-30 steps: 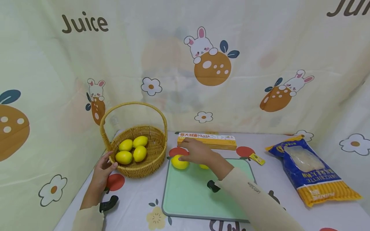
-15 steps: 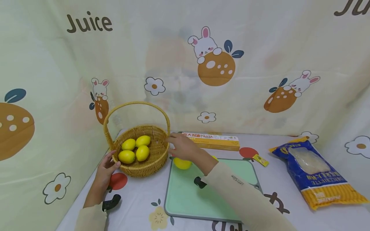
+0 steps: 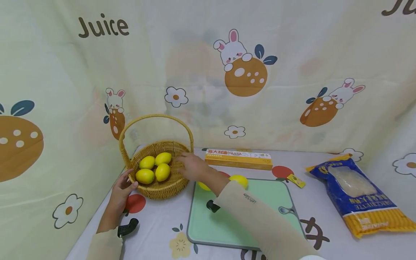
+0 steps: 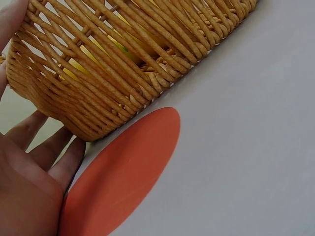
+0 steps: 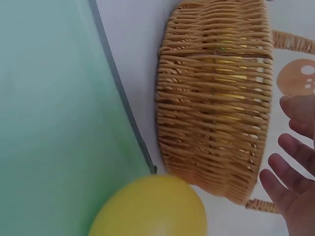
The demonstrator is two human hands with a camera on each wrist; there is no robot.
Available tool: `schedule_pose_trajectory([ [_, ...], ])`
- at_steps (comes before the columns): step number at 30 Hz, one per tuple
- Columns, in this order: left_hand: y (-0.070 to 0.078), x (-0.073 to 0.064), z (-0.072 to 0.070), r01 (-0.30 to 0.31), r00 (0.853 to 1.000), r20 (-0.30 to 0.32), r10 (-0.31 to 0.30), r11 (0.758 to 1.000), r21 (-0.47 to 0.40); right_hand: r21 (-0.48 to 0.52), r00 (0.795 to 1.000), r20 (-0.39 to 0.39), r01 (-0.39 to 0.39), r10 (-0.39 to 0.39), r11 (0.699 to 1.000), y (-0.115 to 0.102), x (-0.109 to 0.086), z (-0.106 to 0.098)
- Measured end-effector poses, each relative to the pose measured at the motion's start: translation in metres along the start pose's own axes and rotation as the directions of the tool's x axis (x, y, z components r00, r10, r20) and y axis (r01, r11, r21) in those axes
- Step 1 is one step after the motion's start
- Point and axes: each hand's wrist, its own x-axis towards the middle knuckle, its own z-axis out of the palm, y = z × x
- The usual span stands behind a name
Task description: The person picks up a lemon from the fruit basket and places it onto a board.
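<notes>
A wicker basket [image 3: 162, 189] with a tall handle stands at the left, with several yellow lemons [image 3: 162, 172] inside. My left hand [image 3: 121, 189] holds its near left side, fingers against the outer weave in the left wrist view. Over the basket's right rim, my right hand [image 3: 193, 167] reaches in with fingers spread and nothing visible in them; the right wrist view shows the fingers [image 5: 285, 169] loosely extended beside the rim. Two more lemons lie at the back of the green cutting board [image 3: 221, 227]: one lemon [image 3: 239, 180] shows beside my forearm, the other [image 3: 203, 186] is partly covered by it.
Behind the board lies a pasta box [image 3: 238, 160]. To the right are a small yellow packet [image 3: 296, 181] and a blue and yellow pasta bag [image 3: 360, 198]. A printed curtain [image 3: 201, 72] hangs close behind the table.
My right hand has moved left, from above a lemon on the board to over the basket's right rim. The left hand stays at the basket, and the view has shifted slightly.
</notes>
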Motion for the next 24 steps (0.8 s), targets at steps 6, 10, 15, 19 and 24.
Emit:
schedule_pose_trajectory([
  [6, -0.001, 0.0, 0.0, 0.008, 1.0, -0.01, -0.008, 1.0, 0.0, 0.016, 0.999, 0.029, 0.021, -0.022, 1.0, -0.009, 0.012, 0.008],
  [10, -0.001, 0.0, -0.001, 0.011, 1.0, -0.007, -0.011, 1.0, 0.011, 0.032, 0.999, 0.037, 0.017, -0.019, 0.999, -0.015, 0.017, 0.013],
  [15, -0.003, 0.0, -0.002, 0.015, 1.0, -0.014, -0.015, 1.0, 0.017, 0.056, 0.997, 0.072, -0.013, 0.009, 0.998, -0.018, 0.024, 0.023],
  [19, -0.004, 0.002, -0.002, 0.007, 1.0, -0.013, -0.007, 1.0, 0.017, 0.031, 0.994, 0.108, -0.033, 0.029, 0.999, -0.02, 0.031, 0.03],
  [24, -0.005, 0.003, -0.003, -0.004, 1.0, -0.004, 0.004, 1.0, 0.023, 0.013, 0.982, 0.166, -0.089, 0.085, 0.996, -0.024, 0.04, 0.034],
])
